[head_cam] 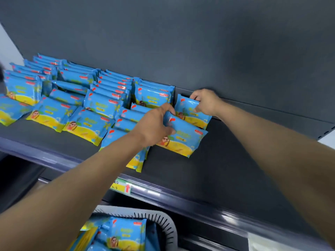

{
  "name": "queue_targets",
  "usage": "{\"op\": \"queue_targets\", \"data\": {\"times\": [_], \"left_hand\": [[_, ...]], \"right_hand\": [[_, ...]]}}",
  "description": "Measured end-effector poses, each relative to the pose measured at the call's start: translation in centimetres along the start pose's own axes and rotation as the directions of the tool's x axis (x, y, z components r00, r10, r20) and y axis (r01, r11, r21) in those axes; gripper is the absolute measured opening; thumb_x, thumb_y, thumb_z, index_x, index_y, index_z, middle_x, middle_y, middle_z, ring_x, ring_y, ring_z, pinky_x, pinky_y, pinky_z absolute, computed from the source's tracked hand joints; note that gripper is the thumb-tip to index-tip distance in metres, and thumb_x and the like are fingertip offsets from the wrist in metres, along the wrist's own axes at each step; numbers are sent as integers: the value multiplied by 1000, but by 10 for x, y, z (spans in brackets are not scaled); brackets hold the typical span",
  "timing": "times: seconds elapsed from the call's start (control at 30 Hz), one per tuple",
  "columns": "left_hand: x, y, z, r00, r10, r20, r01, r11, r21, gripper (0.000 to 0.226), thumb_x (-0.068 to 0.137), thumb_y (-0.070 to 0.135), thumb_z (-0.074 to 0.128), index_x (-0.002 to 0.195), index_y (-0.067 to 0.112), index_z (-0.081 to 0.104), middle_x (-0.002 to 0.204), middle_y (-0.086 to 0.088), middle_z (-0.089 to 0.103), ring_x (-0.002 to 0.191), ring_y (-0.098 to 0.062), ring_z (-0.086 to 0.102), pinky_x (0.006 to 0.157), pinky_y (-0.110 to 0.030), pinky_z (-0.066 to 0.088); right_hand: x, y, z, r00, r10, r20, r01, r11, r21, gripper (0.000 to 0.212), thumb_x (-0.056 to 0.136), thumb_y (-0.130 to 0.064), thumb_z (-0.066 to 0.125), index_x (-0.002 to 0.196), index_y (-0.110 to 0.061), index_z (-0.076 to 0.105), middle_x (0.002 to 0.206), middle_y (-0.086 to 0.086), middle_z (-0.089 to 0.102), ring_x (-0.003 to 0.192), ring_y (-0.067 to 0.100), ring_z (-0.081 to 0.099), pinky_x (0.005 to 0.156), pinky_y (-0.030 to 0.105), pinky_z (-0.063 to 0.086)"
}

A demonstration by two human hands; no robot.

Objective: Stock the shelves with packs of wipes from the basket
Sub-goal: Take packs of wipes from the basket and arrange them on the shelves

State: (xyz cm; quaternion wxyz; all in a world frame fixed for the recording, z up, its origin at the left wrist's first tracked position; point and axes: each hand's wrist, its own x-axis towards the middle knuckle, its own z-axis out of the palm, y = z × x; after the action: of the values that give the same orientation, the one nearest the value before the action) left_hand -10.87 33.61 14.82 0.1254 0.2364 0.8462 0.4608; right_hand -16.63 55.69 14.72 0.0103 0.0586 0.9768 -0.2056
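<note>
Blue-and-yellow packs of wipes fill the left half of a dark shelf (pixel 226 169) in several rows (pixel 107 98), some upright, some lying flat. My left hand (pixel 155 124) grips the top left corner of a pack (pixel 183 140) leaning at the right end of the stock. Just behind it, my right hand (pixel 206 102) pinches the top edge of another pack (pixel 192 113), which stands upright against the shelf's back panel. A white slotted basket (pixel 168 225) sits below the shelf and holds several more packs (pixel 123 234).
The shelf's front rail carries a green-and-yellow price label (pixel 121 186) with a red arrow. The dark underside of the shelf above (pixel 181 33) hangs low over the packs. To the right of my hands the shelf surface is bare.
</note>
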Motion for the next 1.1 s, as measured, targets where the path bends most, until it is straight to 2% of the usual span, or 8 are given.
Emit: {"op": "queue_targets", "data": {"times": [0.07, 0.13, 0.2, 0.27, 0.47, 0.6, 0.9, 1.1], "left_hand": [[5, 0, 3, 1000, 3, -9, -3, 999, 47, 35, 78, 8, 68, 100, 27, 47, 76, -2, 56, 78, -27, 64, 55, -35, 49], [11, 0, 5, 1000, -10, -14, 12, 992, 128, 36, 77, 10, 71, 100, 26, 47, 85, 0, 58, 92, -25, 65, 60, -35, 52], [16, 0, 8, 1000, -14, -14, 17, 972, 236, 36, 74, 12, 73, 95, 27, 48, 86, 4, 57, 88, -22, 63, 56, -27, 47], [22, -2, 12, 1000, 10, -27, 1, 929, 370, 29, 73, 15, 73, 89, 23, 50, 88, 0, 58, 86, -23, 59, 64, -26, 39], [53, -8, 19, 993, 74, -87, 10, 705, 709, 36, 78, 34, 68, 109, 19, 58, 96, -2, 63, 102, -25, 46, 86, -36, 28], [77, -9, 26, 995, 61, -80, 22, 643, 766, 40, 80, 36, 67, 114, 19, 57, 99, -3, 63, 106, -26, 40, 82, -34, 25], [98, -10, 50, 984, 160, -83, -12, 516, 857, 45, 84, 33, 61, 123, 15, 49, 120, -8, 51, 115, -29, 38, 94, -36, 30], [55, 1, 39, 933, 337, -127, -108, 598, 794, 41, 87, 26, 56, 125, 14, 48, 121, -7, 48, 114, -27, 42, 101, -36, 25]], "right_hand": [[7, 0, 3, 1000, -25, -18, 24, 997, -74, 42, 76, -1, 70, 115, -14, 62, 115, 9, 63, 99, 25, 60, 88, 35, 51], [9, 0, 5, 997, -50, -52, 40, 982, -182, 35, 79, 0, 61, 111, -16, 62, 111, 11, 64, 97, 30, 60, 83, 37, 52], [8, 1, 4, 996, -73, -59, 53, 954, -294, 32, 81, -4, 59, 112, -14, 60, 109, 14, 63, 96, 34, 60, 80, 38, 53], [8, 2, 2, 993, -98, -61, 69, 931, -359, 32, 83, -9, 61, 114, -13, 59, 112, 16, 62, 99, 37, 59, 81, 39, 52], [3, 3, -7, 971, -167, -173, 110, 948, -297, 30, 88, -7, 51, 115, -15, 61, 118, 15, 60, 107, 37, 57, 88, 39, 49], [-7, 2, -17, 948, -173, -268, 116, 970, -215, 24, 87, -8, 48, 106, -13, 63, 107, 14, 63, 98, 37, 57, 82, 40, 50], [-42, 2, -28, 929, -186, -319, 137, 976, -171, 22, 89, -14, 50, 107, -13, 62, 105, 11, 63, 97, 33, 58, 81, 38, 50], [-78, -19, -25, 907, -228, -353, 161, 964, -210, 26, 90, -15, 51, 113, -11, 61, 109, 11, 63, 103, 31, 55, 85, 35, 44]]}}
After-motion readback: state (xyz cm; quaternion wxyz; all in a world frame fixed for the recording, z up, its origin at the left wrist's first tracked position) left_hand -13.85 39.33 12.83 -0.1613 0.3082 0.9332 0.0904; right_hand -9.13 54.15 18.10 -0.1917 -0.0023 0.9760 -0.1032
